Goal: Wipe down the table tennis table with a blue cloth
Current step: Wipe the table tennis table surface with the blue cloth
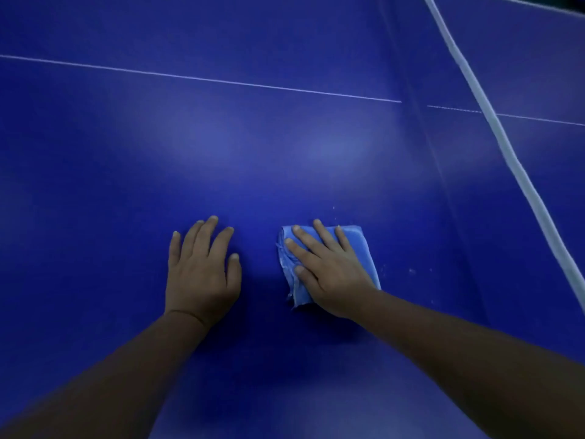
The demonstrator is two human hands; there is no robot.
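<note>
The dark blue table tennis table (253,147) fills the view. A folded light blue cloth (357,245) lies flat on it right of centre. My right hand (329,270) presses down on the cloth with fingers spread, covering most of it. My left hand (202,267) rests flat on the bare table a short way left of the cloth, fingers apart, holding nothing.
A thin white centre line (202,79) runs across the table beyond my hands. The net's white top band (506,144) runs diagonally at the right, with the other table half (538,58) behind it. A few pale specks (411,270) dot the surface right of the cloth.
</note>
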